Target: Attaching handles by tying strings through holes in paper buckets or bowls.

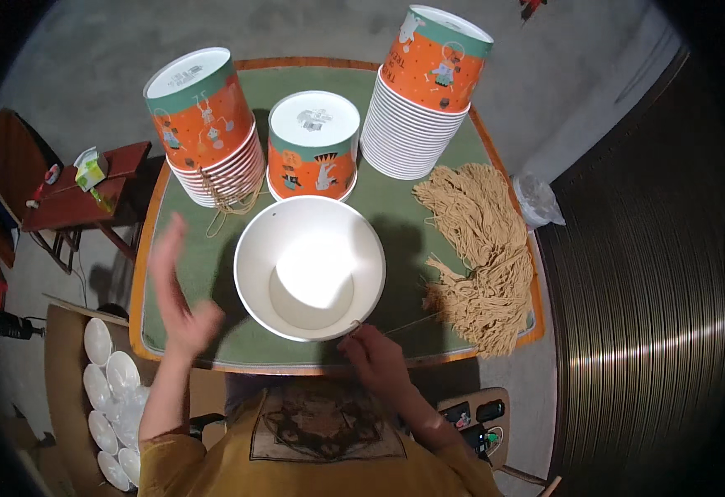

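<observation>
**A:** So the white paper bowl [309, 267] sits mouth-up near the front edge of the green counter [396, 219], right in front of the person. Looks like it's parked there so both hands can get at the rim. The right hand [377, 358] is at the bowl's 5 o'clock, fingers pinched shut on a thin tan string [412, 321] that runs off toward 3 o'clock, where a big bundle of cut strings [480, 253] lies.

**B:** And the left hand [178, 290]?

**A:** Off at the bowl's 9 o'clock, open, fingers spread, holding nothing. It's a bit blurred and not touching the bowl as far as I can tell.

**B:** What's the bowl like?

**A:** Plain white inside, wide rim, flat bottom, empty, with a tiny dark dot near the rim at about 11 o'clock. Could be a punched hole, but it's too small to be sure.

**B:** Those orange things behind it?

**A:** Same kind of bowl, upside down. Left stack [207, 132] at 11 o'clock has string loops hanging off it, a single bowl [313, 145] sits at 12, and a tall stack [422, 99] at 1 o'clock. Orange and teal outsides with little cartoon figures. My guess is that the stacks are kept at the back so the front stays free for the one being handled.

**B:** And on the left, below the counter?

**A:** A cardboard box of clear lids [110, 402] at 8 o'clock, well apart from the bowl.
</observation>
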A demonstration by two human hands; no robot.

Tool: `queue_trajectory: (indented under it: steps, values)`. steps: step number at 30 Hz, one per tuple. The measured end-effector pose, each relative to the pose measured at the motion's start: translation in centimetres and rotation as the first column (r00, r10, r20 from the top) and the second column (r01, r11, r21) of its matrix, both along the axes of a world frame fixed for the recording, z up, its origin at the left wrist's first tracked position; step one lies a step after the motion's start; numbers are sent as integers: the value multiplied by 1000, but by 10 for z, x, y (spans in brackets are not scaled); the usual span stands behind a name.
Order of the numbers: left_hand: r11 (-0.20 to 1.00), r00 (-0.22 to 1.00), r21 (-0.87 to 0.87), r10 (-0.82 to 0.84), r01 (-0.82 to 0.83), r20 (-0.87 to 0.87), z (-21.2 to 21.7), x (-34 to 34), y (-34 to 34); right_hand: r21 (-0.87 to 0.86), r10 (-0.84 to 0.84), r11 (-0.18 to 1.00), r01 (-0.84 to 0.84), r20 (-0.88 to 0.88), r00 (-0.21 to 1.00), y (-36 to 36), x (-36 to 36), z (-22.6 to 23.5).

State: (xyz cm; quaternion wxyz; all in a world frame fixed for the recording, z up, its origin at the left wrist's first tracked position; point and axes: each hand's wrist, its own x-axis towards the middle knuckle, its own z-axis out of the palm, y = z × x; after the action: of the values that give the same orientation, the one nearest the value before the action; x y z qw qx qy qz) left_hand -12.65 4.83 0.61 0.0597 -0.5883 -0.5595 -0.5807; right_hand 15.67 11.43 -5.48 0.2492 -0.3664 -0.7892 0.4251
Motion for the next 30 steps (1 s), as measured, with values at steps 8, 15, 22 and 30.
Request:
queue_trajectory:
  steps: [8, 15, 22, 30]
  values:
    - [946, 797, -323, -185, -13, -575, 23, 29, 0, 162, 203, 969, -185, -108, 973, -12, -35, 9]
    - [963, 822, -265, -117, -43, -558, 22, 19, -1, -71, 235, 969, -238, -46, 971, -17, -10, 35]
    - [988, 740, -155, -93, -15, -667, 24, 13, 8, -22, 466, 883, -468, -69, 882, -20, -12, 34]
    - [962, 777, -272, -157, -19, -609, 24, -12, 36, -108, 301, 941, -322, -175, 937, -9, -30, 14]
